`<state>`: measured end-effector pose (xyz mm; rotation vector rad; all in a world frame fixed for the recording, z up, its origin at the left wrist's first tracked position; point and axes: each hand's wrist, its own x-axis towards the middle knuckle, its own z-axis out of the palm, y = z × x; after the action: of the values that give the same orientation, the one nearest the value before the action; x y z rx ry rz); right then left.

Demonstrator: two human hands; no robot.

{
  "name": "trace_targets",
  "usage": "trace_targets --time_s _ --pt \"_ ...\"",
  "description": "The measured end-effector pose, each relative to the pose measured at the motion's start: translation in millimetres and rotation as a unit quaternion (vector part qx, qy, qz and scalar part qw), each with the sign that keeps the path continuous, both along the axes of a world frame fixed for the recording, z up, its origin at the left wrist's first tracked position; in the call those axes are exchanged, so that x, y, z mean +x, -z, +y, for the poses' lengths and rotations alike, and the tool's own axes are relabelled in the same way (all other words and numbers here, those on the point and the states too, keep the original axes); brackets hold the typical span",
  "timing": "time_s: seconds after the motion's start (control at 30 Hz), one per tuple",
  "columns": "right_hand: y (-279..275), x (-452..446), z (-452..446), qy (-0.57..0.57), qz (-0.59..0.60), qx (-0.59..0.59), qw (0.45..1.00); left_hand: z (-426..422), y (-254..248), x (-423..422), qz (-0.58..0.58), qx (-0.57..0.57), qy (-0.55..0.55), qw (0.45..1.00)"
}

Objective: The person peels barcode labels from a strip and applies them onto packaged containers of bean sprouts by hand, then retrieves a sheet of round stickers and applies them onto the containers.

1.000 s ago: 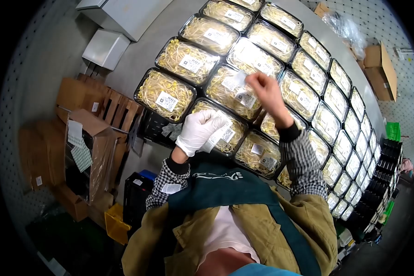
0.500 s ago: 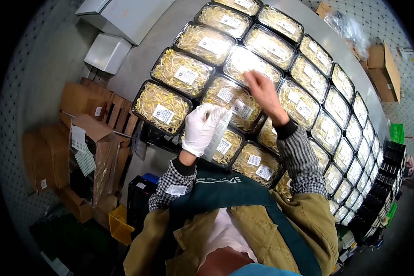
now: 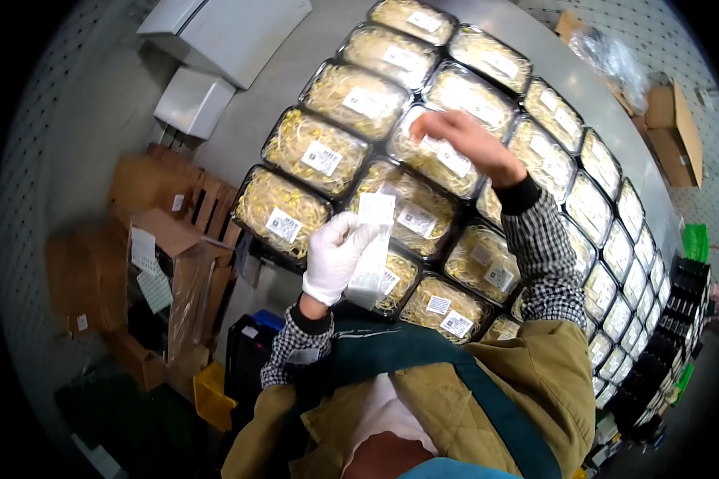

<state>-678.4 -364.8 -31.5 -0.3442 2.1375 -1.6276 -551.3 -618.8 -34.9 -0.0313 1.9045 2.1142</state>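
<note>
My left hand (image 3: pixel 333 257), in a white glove, pinches a strip of printed white labels (image 3: pixel 371 249) that hangs over the near trays. My bare right hand (image 3: pixel 471 144) is above a packed tray of bean sprouts (image 3: pixel 435 164); its fingers are close together and blurred, and whatever they may hold cannot be made out. Under the top of the strip lies another sprout tray (image 3: pixel 423 191) with a barcode label on its film. A near tray (image 3: pixel 443 307) carries two labels. At the left end, a tray (image 3: pixel 282 214) bears one.
Rows of similar wrapped trays (image 3: pixel 615 243) cover the metal table (image 3: pixel 252 104) toward the right. A white box-shaped unit (image 3: pixel 193 101) stands at the upper left. Cardboard boxes (image 3: pixel 148 180) and a yellow bin (image 3: pixel 213 397) are at the left. Stacked black trays (image 3: pixel 669 319) stand at the far right.
The label strip has swung round to face the camera in my left hand. My right hand has moved slightly away from the near sprout tray. The view has shifted a little.
</note>
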Motion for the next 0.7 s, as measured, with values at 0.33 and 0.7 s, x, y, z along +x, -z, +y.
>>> trace_targets --time_s 0.33,0.7 --pt "32.7 -20.8 40.0 0.262 0.170 0.179 0.933 -2.9 -14.3 -9.9 -0.007 -0.060 0.090 0.994" --pt "87.5 -58.3 61.5 0.356 0.350 0.490 0.715 -4.1 -25.9 -16.1 0.049 -0.035 0.084 0.995"
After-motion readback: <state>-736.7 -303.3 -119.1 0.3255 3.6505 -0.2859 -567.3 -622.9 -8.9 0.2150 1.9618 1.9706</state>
